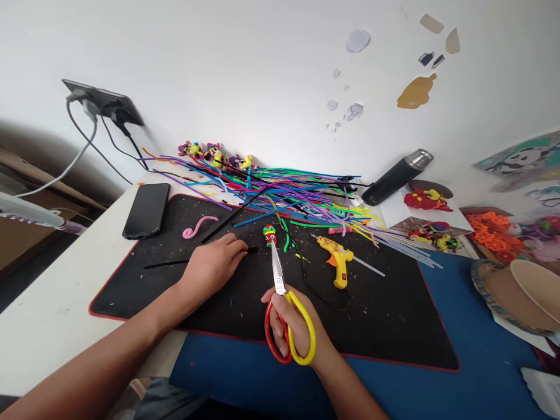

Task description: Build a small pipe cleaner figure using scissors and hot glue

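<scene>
My left hand rests on the black mat, its fingers closed on a black pipe cleaner. One end of it pokes out past the fingertips, and the rest runs off to the left. In my right hand is a pair of scissors with one red and one yellow handle. Their blades are together and point away from me. Just beyond the tips sits a small red, green and yellow figure with round eyes; the blades overlap its lower edge in view.
Colourful pipe cleaners lie heaped along the wall. To the right is a yellow glue gun with its cord trailing over the mat. A phone lies at left, a pink curled piece nearby. A dark flask leans at the back right.
</scene>
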{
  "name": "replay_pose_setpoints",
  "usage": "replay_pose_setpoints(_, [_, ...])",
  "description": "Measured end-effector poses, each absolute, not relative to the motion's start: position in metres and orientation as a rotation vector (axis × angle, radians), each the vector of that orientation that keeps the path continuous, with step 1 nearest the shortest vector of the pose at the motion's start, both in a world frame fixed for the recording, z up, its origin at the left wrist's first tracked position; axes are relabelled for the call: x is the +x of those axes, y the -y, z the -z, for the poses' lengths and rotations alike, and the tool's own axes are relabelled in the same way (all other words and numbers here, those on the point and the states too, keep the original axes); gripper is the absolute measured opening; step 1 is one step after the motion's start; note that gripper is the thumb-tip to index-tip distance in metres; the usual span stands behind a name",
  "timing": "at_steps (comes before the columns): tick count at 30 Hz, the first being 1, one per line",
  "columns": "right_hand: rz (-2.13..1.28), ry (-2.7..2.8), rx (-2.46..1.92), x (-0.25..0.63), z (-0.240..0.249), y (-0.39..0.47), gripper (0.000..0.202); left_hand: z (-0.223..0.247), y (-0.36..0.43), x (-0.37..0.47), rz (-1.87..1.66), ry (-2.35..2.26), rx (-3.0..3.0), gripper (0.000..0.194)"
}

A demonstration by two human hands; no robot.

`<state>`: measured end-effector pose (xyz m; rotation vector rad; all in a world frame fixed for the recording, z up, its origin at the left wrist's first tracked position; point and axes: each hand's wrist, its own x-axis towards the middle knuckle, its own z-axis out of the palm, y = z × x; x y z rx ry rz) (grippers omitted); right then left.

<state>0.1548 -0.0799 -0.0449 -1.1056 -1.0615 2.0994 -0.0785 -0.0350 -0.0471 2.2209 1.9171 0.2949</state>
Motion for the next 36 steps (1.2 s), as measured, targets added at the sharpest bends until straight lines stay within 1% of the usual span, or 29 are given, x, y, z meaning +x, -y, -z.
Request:
replay_pose_setpoints(8, [-2.15, 1.11, -1.087, 0.153, 0.044, 0.081, 0.063, 0.051, 0.037, -0.077, -0.316, -1.956, 2.219, 0.027])
replay_pose_setpoints(15, [-2.162, 1.17, -1.135, 0.156, 0.044, 0.087, 0.066, 0.052, 0.038, -0.075, -0.325, -1.979, 2.2, 0.02])
replay_pose_setpoints(24, [-2.194, 1.275, -1.18, 0.153, 0.039, 0.087, 0.071, 0.054, 0.038, -0.077, -0.361, -1.927, 2.184, 0.024])
replay_pose_setpoints(31, [-2.344, 1.22, -1.232, 0.149, 0.033, 0.085, 0.082, 0.059, 0.039, -0.076, -0.432, -1.956, 2.16, 0.023])
replay_pose_setpoints(36, [-2.439, 1.177, -1.166, 0.149, 0.034, 0.083, 0.085, 0.065, 0.039, -0.076, -0.481, -1.97, 2.168, 0.025])
